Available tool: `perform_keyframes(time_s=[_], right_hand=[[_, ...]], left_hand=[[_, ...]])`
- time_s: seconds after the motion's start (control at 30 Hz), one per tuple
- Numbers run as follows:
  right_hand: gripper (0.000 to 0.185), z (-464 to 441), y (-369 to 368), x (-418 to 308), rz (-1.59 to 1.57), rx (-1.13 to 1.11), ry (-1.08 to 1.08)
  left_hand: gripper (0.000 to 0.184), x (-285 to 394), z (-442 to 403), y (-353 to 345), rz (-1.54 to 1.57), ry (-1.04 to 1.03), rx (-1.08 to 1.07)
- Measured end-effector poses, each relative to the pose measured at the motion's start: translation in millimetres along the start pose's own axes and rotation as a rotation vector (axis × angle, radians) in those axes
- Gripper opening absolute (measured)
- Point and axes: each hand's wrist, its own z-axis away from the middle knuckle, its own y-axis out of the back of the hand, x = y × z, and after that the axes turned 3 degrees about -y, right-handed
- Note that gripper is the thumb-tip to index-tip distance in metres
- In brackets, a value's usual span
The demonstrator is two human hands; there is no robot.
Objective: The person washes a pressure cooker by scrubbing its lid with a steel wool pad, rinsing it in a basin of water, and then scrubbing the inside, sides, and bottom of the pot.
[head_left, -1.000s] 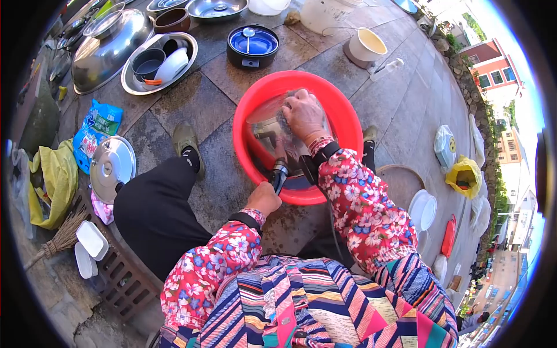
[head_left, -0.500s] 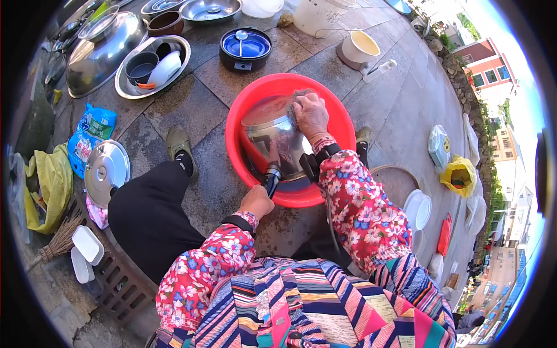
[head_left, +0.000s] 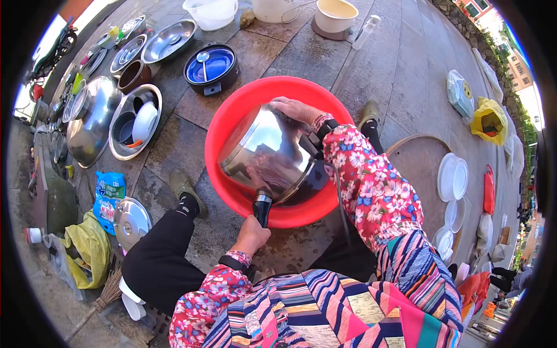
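A shiny steel pot (head_left: 270,153) lies tilted on its side inside a red basin (head_left: 223,200) between my feet. My left hand (head_left: 253,233) is wrapped round the pot's black handle (head_left: 262,209) at the basin's near rim. At the pot's far right end, my right hand (head_left: 295,110) presses against the metal, its fingers bent over the edge. A scouring pad showed under that hand in the earlier frames; now it is mostly hidden. Some dark water shows in the basin beneath the pot.
Beyond the basin stand a black pot with blue inside (head_left: 211,66), a steel basin (head_left: 161,124) with bowls and a cream bucket (head_left: 335,17). Left are a lid (head_left: 132,223) and yellow bag (head_left: 87,249); right, a round board (head_left: 412,168) with white containers.
The pot has turned and tilted up, showing more of its shiny side. My right hand has moved left across it. The camera view has rotated, so the surroundings have shifted.
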Motion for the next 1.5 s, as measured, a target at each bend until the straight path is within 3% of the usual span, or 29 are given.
perform_keyframes(time_s=[0.03, 0.2, 0.23, 0.27, 0.33, 0.37, 0.47, 0.53, 0.6, 0.67, 0.7, 0.73, 0.8, 0.87, 0.93, 1.03, 1.13, 1.17, 1.2, 1.3, 1.37, 1.4, 1.5], right_hand=[[0.044, -5.3, 0.0, 10.9, -0.088, -0.008, -0.124], [0.047, -13.4, -29.9, 45.2, -0.082, 0.209, -0.263], [0.056, -3.3, -40.4, 46.9, -0.008, 0.274, -0.235], [0.060, 15.5, -46.5, 32.5, 0.033, 0.258, -0.308], [0.061, 79.5, -50.4, -66.5, -0.062, 0.426, -0.523], [0.062, 94.0, -70.7, -78.0, 0.004, 0.529, -0.477], [0.072, 122.6, -146.9, -102.8, 0.262, 0.793, -0.357], [0.080, 143.6, -190.4, -123.4, 0.322, 0.746, -0.251], [0.082, 153.1, -211.8, -123.4, 0.349, 0.666, -0.166], [0.086, 142.9, -189.7, -118.9, 0.361, 0.707, -0.193], [0.083, 135.6, -165.0, -115.1, 0.309, 0.719, -0.260], [0.082, 127.3, -136.5, -108.0, 0.257, 0.726, -0.327], [0.076, 110.7, -73.9, -83.7, 0.104, 0.520, -0.407], [0.071, 66.3, -48.2, -9.8, -0.072, 0.407, -0.326], [0.067, 42.8, -21.3, 19.0, -0.241, 0.256, -0.261], [0.062, 30.2, -14.2, 20.9, -0.451, 0.192, -0.445], [0.080, 57.1, -41.8, 6.4, -0.304, 0.417, -0.351], [0.085, 69.3, -56.5, -5.0, -0.143, 0.457, -0.456], [0.089, 100.3, -62.0, -60.5, -0.086, 0.481, -0.536], [0.086, 131.4, -153.7, -106.5, 0.362, 0.758, -0.377], [0.080, 155.3, -203.1, -127.8, 0.572, 0.587, -0.181], [0.076, 150.4, -228.3, -105.5, 0.609, 0.685, -0.025], [0.073, 136.1, -179.7, -112.8, 0.522, 0.598, -0.083]], left_hand=[[0.031, -0.6, 0.5, -0.9, -0.021, -0.009, 0.012], [0.037, 10.9, 4.9, 8.4, 0.032, 0.067, -0.068], [0.036, 7.6, 1.9, 5.7, 0.026, 0.053, -0.064], [0.035, 5.7, 1.5, 4.2, 0.019, 0.038, -0.062], [0.028, 7.8, 4.1, 6.8, 0.064, 0.064, -0.085], [0.024, 11.5, 4.8, 7.8, 0.089, 0.075, -0.094], [0.036, 30.7, 13.7, 19.0, 0.032, 0.099, -0.165], [0.042, -30.2, -29.3, -16.9, 0.082, -0.348, -0.039], [0.045, -54.7, -61.7, -42.2, 1.070, -0.185, -0.198], [0.045, -28.0, -22.5, -15.4, 0.220, -0.325, -0.010], [0.038, -5.6, -5.2, -0.8, 0.104, -0.157, -0.043], [0.034, -4.9, -5.8, 0.8, 0.096, -0.103, -0.062], [0.027, -7.1, -6.1, 0.7, 0.083, 0.011, -0.101], [0.023, 8.4, 1.5, 8.3, 0.082, -0.001, -0.076], [0.025, 9.9, 4.4, 8.1, 0.065, 0.026, -0.070], [0.023, -4.0, -4.8, 0.5, -0.024, -0.017, 0.000], [0.032, 11.9, 3.8, 11.4, -0.031, 0.047, -0.070], [0.035, 17.2, 6.3, 15.3, -0.052, 0.064, -0.093], [0.036, 14.6, 6.8, 14.1, -0.042, 0.076, -0.106], [0.043, 22.5, 7.8, 20.0, -0.073, 0.068, -0.143], [0.043, -13.6, -14.7, -10.5, 0.101, -0.389, 0.038], [0.044, -26.1, -24.3, -19.7, 0.180, -0.615, 0.131], [0.046, 10.2, 8.3, 14.8, 0.037, -0.124, -0.097]])
